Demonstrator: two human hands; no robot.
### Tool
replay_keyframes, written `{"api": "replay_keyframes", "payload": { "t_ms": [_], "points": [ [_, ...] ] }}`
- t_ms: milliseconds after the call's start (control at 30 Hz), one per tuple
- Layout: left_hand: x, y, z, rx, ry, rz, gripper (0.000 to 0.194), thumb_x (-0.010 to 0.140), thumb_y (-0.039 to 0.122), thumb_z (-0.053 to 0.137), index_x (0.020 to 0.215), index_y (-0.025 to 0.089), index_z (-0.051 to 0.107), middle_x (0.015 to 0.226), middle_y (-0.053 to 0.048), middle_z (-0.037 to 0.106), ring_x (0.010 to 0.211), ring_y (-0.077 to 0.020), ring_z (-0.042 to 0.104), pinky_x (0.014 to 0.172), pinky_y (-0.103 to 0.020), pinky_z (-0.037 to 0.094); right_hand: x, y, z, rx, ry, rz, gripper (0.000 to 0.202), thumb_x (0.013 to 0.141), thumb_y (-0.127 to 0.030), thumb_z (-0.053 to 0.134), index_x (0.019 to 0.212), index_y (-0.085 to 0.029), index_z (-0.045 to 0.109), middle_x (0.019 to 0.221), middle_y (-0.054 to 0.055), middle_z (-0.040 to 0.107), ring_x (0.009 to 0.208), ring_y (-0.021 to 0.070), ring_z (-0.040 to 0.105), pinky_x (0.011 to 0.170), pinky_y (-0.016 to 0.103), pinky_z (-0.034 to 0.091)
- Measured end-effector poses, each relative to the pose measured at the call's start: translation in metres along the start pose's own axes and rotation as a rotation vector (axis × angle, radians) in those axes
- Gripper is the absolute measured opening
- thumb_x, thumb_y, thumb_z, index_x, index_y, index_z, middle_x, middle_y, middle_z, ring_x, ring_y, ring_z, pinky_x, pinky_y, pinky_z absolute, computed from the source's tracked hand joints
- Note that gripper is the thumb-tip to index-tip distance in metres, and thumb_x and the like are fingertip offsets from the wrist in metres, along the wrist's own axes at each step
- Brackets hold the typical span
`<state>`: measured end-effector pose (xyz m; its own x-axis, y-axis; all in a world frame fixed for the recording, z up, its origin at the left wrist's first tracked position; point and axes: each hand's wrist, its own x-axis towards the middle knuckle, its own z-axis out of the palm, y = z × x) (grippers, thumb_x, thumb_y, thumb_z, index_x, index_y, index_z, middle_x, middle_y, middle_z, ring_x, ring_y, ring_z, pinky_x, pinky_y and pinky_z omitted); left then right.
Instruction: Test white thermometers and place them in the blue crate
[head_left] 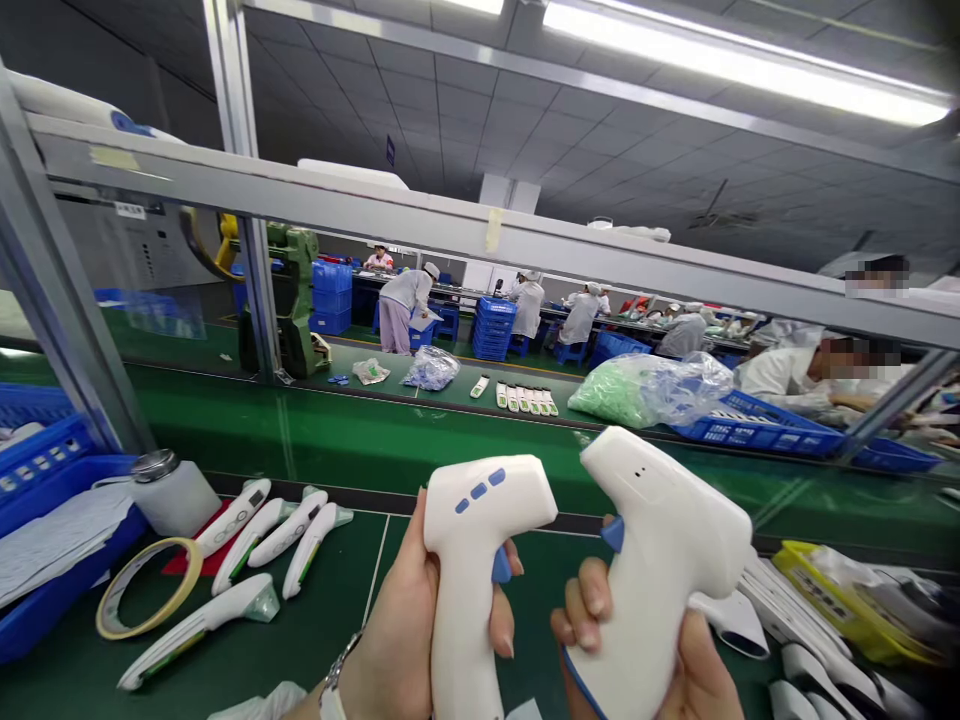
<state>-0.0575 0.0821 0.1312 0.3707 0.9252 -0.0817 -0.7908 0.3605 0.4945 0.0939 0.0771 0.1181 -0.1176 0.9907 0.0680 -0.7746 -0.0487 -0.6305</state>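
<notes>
My left hand [397, 620] is wrapped around the handle of a white infrared thermometer [469, 560], with blue side buttons and a blue trigger. In my right hand [701, 670] is a second white infrared thermometer [667, 550], its fingers curled round the grip near a blue trigger. The two thermometers are held up side by side above the green bench, apart from each other, their narrower ends turned inward. Several slim white thermometers [202, 625] lie on the bench to the left, beside a roll of tape [150, 590].
A white bottle with a metal cap [174, 495] and a blue basket [45, 560] stand at left. White housings [802, 620] and a yellow bin [855, 610] are at right. Beyond the green conveyor [360, 435] lie bagged parts [615, 388]; several co-workers sit or stand farther back.
</notes>
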Motion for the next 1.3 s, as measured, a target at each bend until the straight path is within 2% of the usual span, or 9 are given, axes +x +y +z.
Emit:
{"api": "replay_keyframes", "payload": {
  "t_ms": [67,167,233,367,533,767,1033,1167,1300],
  "points": [
    [0.000,0.002,0.000,-0.011,0.014,-0.019,0.070,0.085,0.064,0.021,0.087,0.009,0.064,0.067,-0.009,0.064,0.043,-0.0116,0.055,0.046,-0.020,0.042,0.001,0.001,0.000,-0.016,-0.025,0.003,0.026,0.077,-0.047,0.053,0.078,-0.021,0.057,0.073,0.004,0.053,0.062,0.0147,0.051,0.059,0.030,0.045],
    [-0.002,0.006,0.001,-0.018,0.033,-0.042,0.072,0.083,0.067,0.020,0.082,0.009,0.063,0.059,-0.007,0.061,0.046,-0.0140,0.058,0.045,-0.020,0.042,0.002,0.002,0.005,0.062,-0.076,0.025,0.024,0.080,-0.045,0.050,0.086,-0.023,0.057,0.067,0.000,0.048,0.051,0.0088,0.042,0.051,0.023,0.039],
    [-0.003,0.009,0.002,-0.018,0.026,0.022,0.069,0.084,0.066,0.022,0.085,0.010,0.063,0.067,-0.007,0.062,0.047,-0.0140,0.059,0.046,-0.021,0.043,0.003,0.004,0.009,0.119,-0.083,0.040,0.029,0.083,-0.049,0.044,0.094,-0.025,0.055,0.061,-0.003,0.045,0.044,0.0061,0.034,0.045,0.020,0.032],
    [-0.006,0.012,0.006,0.002,0.015,0.156,0.061,0.087,0.059,0.025,0.101,0.012,0.061,0.087,-0.008,0.063,0.051,-0.0141,0.059,0.052,-0.025,0.046,0.007,0.007,0.014,0.117,-0.071,0.025,0.033,0.083,-0.049,0.041,0.105,-0.026,0.051,0.061,-0.002,0.046,0.045,0.0085,0.037,0.047,0.022,0.033],
    [-0.007,0.012,0.007,-0.005,0.010,0.115,0.055,0.089,0.054,0.028,0.109,0.014,0.059,0.090,-0.008,0.062,0.054,-0.0143,0.057,0.055,-0.026,0.046,0.006,0.005,0.016,0.135,-0.086,0.058,0.032,0.084,-0.045,0.040,0.107,-0.025,0.052,0.061,-0.002,0.045,0.045,0.0083,0.035,0.046,0.022,0.032],
    [-0.007,0.014,0.006,-0.016,0.041,0.061,0.049,0.092,0.046,0.027,0.103,0.013,0.062,0.090,-0.008,0.063,0.056,-0.0139,0.058,0.054,-0.025,0.046,0.010,0.006,0.013,0.153,-0.107,0.163,0.030,0.084,-0.043,0.040,0.101,-0.025,0.056,0.062,-0.003,0.042,0.046,0.0073,0.033,0.045,0.019,0.034],
    [-0.003,0.016,0.005,-0.064,0.046,0.123,0.045,0.092,0.043,0.032,0.116,0.014,0.057,0.098,-0.010,0.062,0.057,-0.0117,0.053,0.056,-0.026,0.046,0.012,0.007,0.012,0.156,-0.137,0.187,0.025,0.084,-0.036,0.044,0.083,-0.017,0.061,0.078,0.002,0.051,0.065,0.0109,0.048,0.058,0.023,0.046],
    [-0.004,0.019,0.003,-0.094,0.027,0.136,0.047,0.092,0.042,0.033,0.118,0.012,0.056,0.101,-0.010,0.062,0.060,-0.0122,0.053,0.059,-0.027,0.047,0.010,0.007,0.013,0.146,-0.116,0.196,0.024,0.085,-0.035,0.048,0.095,-0.018,0.061,0.087,0.003,0.055,0.074,0.0125,0.053,0.065,0.025,0.050],
    [-0.006,0.017,-0.001,-0.191,-0.127,0.076,0.055,0.092,0.043,0.031,0.126,0.004,0.049,0.098,-0.014,0.063,0.079,-0.0193,0.059,0.078,-0.035,0.050,0.008,0.012,0.012,0.028,-0.136,0.119,0.033,0.075,-0.033,0.067,0.106,-0.024,0.058,0.090,0.002,0.057,0.076,0.0126,0.056,0.074,0.027,0.050]
  ]
}}
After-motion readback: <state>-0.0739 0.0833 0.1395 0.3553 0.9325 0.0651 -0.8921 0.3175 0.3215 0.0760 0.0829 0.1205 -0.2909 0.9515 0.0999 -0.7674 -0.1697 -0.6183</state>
